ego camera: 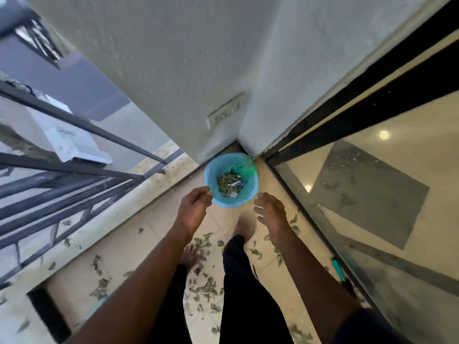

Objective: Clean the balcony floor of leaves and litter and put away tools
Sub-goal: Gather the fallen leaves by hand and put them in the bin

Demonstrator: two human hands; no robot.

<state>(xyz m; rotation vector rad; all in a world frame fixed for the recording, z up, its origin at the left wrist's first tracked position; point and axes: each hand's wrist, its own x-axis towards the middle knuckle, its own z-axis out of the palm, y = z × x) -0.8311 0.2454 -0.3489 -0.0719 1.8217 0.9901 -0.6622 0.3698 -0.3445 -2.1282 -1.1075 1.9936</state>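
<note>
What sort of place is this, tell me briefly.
Probably an apartment balcony: a metal railing on one side, a glass door on the other, a tiled floor strewn with leaves.

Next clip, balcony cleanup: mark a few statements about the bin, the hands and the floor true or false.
1. The bin has leaves in it. True.
2. The left hand grips a broom. False: it holds nothing.
3. The right hand is empty. True.
4. The floor is free of leaves. False: leaves lie scattered around the feet.
5. The bin stands mid-balcony. False: it stands in the corner, below the socket.
</note>
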